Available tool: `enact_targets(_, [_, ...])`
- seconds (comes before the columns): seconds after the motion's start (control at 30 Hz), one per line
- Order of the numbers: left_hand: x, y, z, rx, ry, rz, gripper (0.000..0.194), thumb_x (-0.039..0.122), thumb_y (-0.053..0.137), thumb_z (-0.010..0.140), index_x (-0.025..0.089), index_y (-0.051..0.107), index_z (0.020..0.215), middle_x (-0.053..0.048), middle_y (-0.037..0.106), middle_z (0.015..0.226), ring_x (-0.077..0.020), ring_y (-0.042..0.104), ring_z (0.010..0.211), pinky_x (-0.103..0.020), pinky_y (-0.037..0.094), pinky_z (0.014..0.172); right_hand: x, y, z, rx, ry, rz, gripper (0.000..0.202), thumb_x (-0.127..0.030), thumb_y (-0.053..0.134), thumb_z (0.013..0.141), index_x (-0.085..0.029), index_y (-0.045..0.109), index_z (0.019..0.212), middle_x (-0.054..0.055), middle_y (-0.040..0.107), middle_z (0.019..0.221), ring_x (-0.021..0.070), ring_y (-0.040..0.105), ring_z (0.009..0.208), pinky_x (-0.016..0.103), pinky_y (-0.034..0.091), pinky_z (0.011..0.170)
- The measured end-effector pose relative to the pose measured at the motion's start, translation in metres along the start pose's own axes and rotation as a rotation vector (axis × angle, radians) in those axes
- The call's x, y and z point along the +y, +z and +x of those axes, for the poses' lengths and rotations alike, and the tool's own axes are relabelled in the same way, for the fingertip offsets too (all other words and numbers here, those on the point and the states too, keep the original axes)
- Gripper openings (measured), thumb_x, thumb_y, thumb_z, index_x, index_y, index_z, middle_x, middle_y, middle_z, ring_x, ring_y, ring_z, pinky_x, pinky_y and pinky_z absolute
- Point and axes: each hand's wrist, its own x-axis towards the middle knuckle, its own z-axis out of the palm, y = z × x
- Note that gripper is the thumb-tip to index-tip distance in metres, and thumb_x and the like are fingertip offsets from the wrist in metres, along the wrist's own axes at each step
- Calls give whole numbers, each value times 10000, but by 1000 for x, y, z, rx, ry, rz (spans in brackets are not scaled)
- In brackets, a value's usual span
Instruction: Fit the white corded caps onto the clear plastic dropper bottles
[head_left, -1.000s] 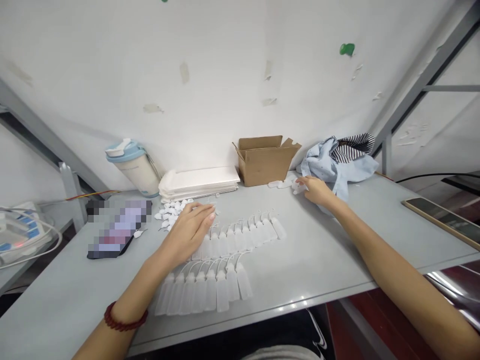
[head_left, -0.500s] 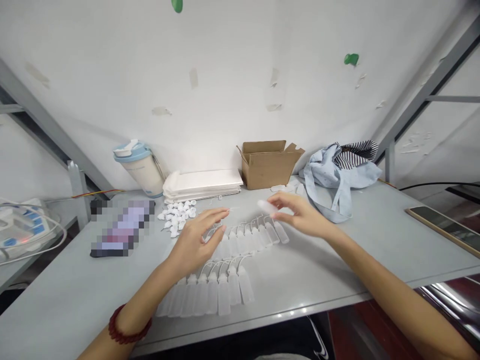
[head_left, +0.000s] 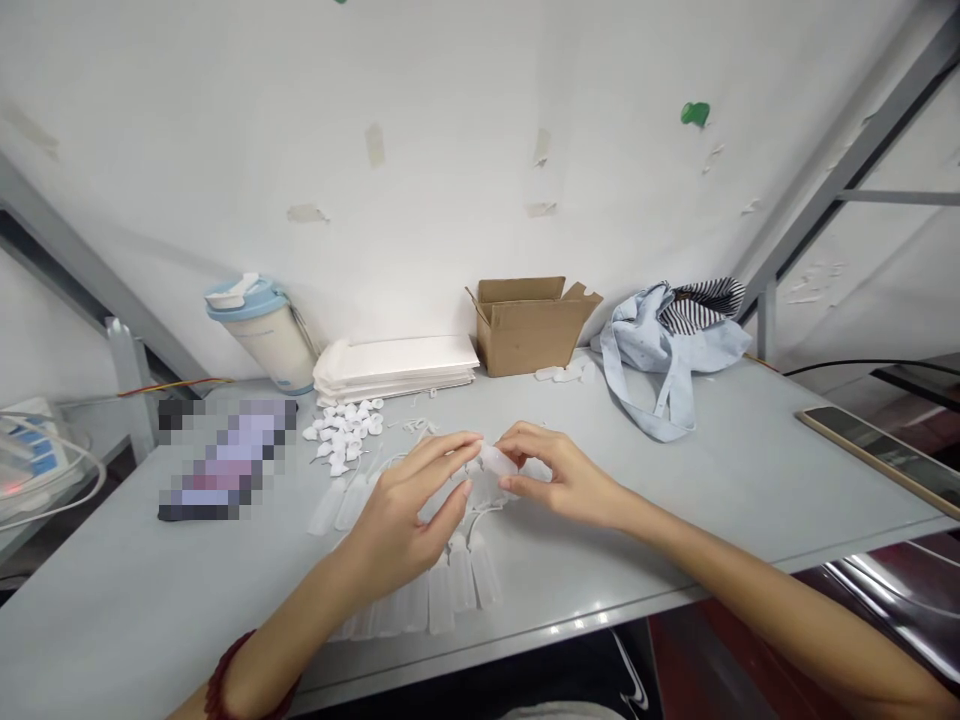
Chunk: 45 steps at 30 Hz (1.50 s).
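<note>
In the middle of the table, my right hand point(head_left: 564, 478) pinches a small translucent plastic tube point(head_left: 496, 460) between thumb and fingers. My left hand point(head_left: 405, 505) faces it from the left, thumb and fingers apart, fingertips close to the tube's near end; whether they touch it I cannot tell. Below both hands lie two rows of similar translucent tubes point(head_left: 484, 575) with thin white cords, partly covered by my left hand and forearm. A heap of small white caps point(head_left: 351, 432) sits left of my left hand, with some loose white cords point(head_left: 420, 427) behind it.
Along the wall stand a blue-lidded cup point(head_left: 270, 340), a stack of white envelopes point(head_left: 397, 365), an open cardboard box point(head_left: 525, 340) and a light blue cloth bag point(head_left: 649, 350). Loose tubes point(head_left: 559, 374) lie by the box. A phone point(head_left: 877, 460) rests at right, a blurred-out object point(head_left: 232, 455) at left.
My right hand has moved left with the tube, bringing it up to my left fingertips. My left hand has shifted slightly right and down. The view has shifted a little.
</note>
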Motion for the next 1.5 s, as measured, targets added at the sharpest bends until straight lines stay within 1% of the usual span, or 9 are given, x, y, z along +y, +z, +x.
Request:
enact_targets(0.47, [-2, -1, -4, -137, 122, 95, 437, 115, 484, 887, 222, 484, 1311, -111, 485, 1407, -241, 499, 1256, -423, 461, 1033, -3, 0, -3, -12, 20, -78, 158, -240, 578, 878, -166, 656, 761, 7, 504, 749, 147, 517, 716, 278, 423, 689])
enact_targets(0.57, [-3, -2, -5, -199, 139, 142, 459, 115, 475, 888, 200, 455, 1338, -121, 410, 1461, -247, 426, 1319, -439, 415, 1074, -1, 4, -3, 41, 20, -98, 140, -253, 594, 865, -155, 677, 921, 15, 551, 756, 154, 533, 720, 288, 432, 700])
enact_targets(0.7, [0, -3, -5, -282, 135, 160, 531, 120, 462, 886, 222, 382, 1401, -106, 319, 1512, -257, 321, 1379, -465, 401, 1076, 2, 10, -5, 44, 52, -18, 529, -241, 601, 847, -137, 462, 1346, 18, 644, 782, 154, 586, 721, 292, 467, 715])
enact_targets(0.77, [2, -3, -5, -302, 133, 147, 567, 130, 465, 887, 230, 338, 1430, -105, 291, 1523, -265, 298, 1387, -474, 396, 1074, 3, 13, -6, 35, 31, 1, 556, -257, 578, 860, -148, 415, 1381, 1, 650, 737, 143, 587, 673, 265, 469, 658])
enact_targets(0.9, [3, 0, -5, -325, 118, 145, 580, 162, 475, 896, 213, 310, 1450, -121, 315, 1510, -263, 323, 1373, -460, 402, 1068, 6, 16, -6, 56, -25, -42, 324, -290, 518, 902, -165, 573, 1196, -12, 627, 662, 117, 569, 591, 211, 432, 560])
enact_targets(1.03, [0, 1, -6, -266, 136, 138, 521, 142, 473, 897, 200, 391, 1408, -118, 382, 1477, -250, 385, 1343, -424, 429, 1054, 11, 18, -6, 117, -80, -97, 248, -275, 517, 901, -138, 626, 1078, -2, 619, 637, 109, 556, 557, 199, 414, 531])
enact_targets(1.27, [2, -4, -6, -143, 189, 50, 334, 81, 514, 873, 161, 584, 1189, -128, 593, 1298, -204, 583, 1173, -311, 505, 974, 17, 20, -6, 259, -120, -120, 308, -306, 529, 904, -106, 605, 1125, -3, 605, 629, 101, 526, 528, 216, 456, 576])
enact_targets(1.4, [3, -2, -3, -7, 147, 60, 282, 51, 526, 866, 176, 616, 1103, -76, 694, 1068, -155, 663, 963, -254, 538, 854, 17, 21, -7, 243, -141, -157, 317, -325, 526, 909, -108, 594, 1130, 5, 615, 633, 112, 546, 546, 223, 460, 582])
enact_targets(1.5, [1, 2, -1, 58, 74, 123, 284, 46, 516, 876, 176, 599, 1115, -65, 645, 1000, -143, 632, 876, -254, 534, 769, 14, 24, -10, 213, -125, -200, 308, -330, 541, 899, -116, 594, 1114, 9, 626, 626, 120, 564, 543, 225, 451, 564])
